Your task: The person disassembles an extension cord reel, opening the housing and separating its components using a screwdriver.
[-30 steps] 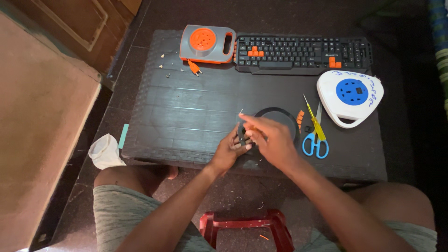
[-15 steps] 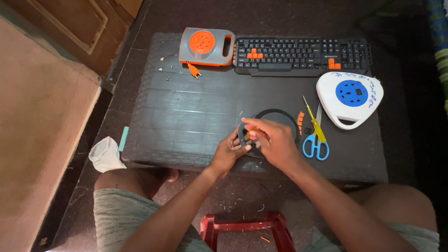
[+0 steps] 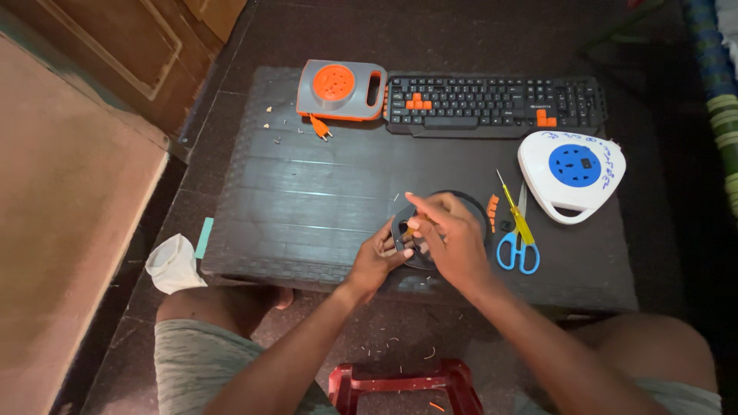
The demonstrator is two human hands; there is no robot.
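My left hand (image 3: 382,257) grips the near-left edge of a dark round disc-shaped part (image 3: 470,206) that lies on the black table (image 3: 323,192) near its front edge. My right hand (image 3: 450,234) is over the disc, fingers pinched on a small orange piece (image 3: 415,229) at the disc's left side. Most of the disc is hidden beneath my right hand.
Blue-handled scissors (image 3: 516,247) and a yellow screwdriver (image 3: 513,209) lie just right of the disc. A white and blue cable reel (image 3: 573,173) sits farther right. A black keyboard (image 3: 492,104) and a grey and orange cable reel (image 3: 342,88) line the far edge. A red stool (image 3: 400,382) stands below.
My hands have stayed over the disc; the right hand's fingers shifted slightly on the small orange piece. Nothing else on the table moved.
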